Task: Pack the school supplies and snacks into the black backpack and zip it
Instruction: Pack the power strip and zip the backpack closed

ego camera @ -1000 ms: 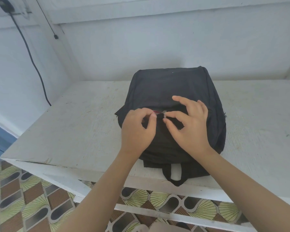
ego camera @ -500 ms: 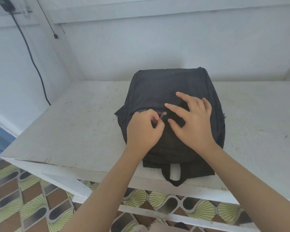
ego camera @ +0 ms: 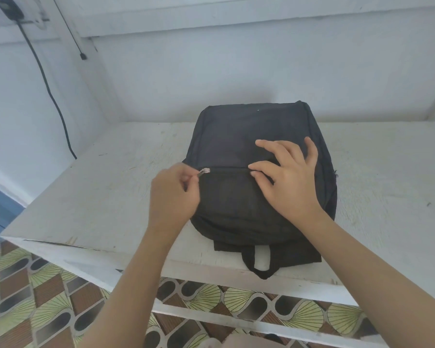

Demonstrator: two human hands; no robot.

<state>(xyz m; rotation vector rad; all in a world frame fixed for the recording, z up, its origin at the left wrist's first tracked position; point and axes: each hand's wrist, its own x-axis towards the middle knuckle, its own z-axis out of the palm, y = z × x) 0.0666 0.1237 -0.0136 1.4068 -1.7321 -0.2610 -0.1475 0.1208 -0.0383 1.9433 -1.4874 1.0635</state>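
white surface runs wide under everything. black backpack lies flat on it, about the middle, carry loop at 6 o'clock over the near edge, far end toward 12. the bag reads soft fabric, slightly bulged, probably light to middling in weight. judge: it'll slump and drag along with the zip unless you pin it.

your right hand rests on the bag at the 3 o'clock side of the zip line, fingers straight and spread, gripping nothing, just pressing cloth. your left hand sits at the bag's 9 o'clock edge, fingers curled, pinching the zipper pull. the pull is small, looks metal, likely slick, so take it by the tab, tight.

the zip line looks closed between the two hands. can't tell if any gap remains past the pull. judge: zipping is near its end. to lift the bag, take the loop, not loose fabric.
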